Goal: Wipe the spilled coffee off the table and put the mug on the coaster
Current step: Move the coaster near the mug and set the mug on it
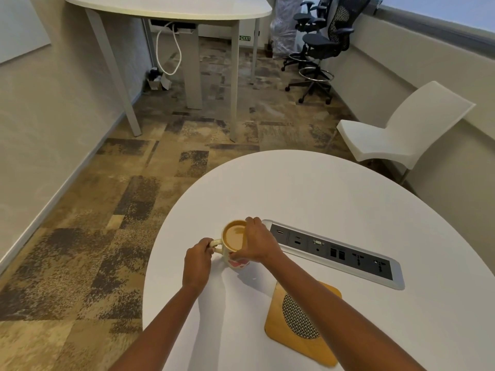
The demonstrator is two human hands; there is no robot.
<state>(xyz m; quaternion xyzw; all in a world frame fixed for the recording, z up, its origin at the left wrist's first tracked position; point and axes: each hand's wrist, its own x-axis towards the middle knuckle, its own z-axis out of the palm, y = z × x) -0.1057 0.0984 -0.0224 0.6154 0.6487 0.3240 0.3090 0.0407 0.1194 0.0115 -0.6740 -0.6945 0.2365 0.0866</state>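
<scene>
The left hand (197, 263) pinches the handle (215, 243) of the full coffee mug (233, 238), and the right hand (258, 241) curls its fingers round the rim. The mug is on the white worktop (321, 188) beside the socket panel (337, 253), apart from the wooden coaster (278, 333)

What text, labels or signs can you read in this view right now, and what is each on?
"EXIT": on a small green sign low at the far end of the room.
On the mug: pink print, partly hidden, no words readable.
On the socket panel set in the table: any markings are too small to read.
</scene>
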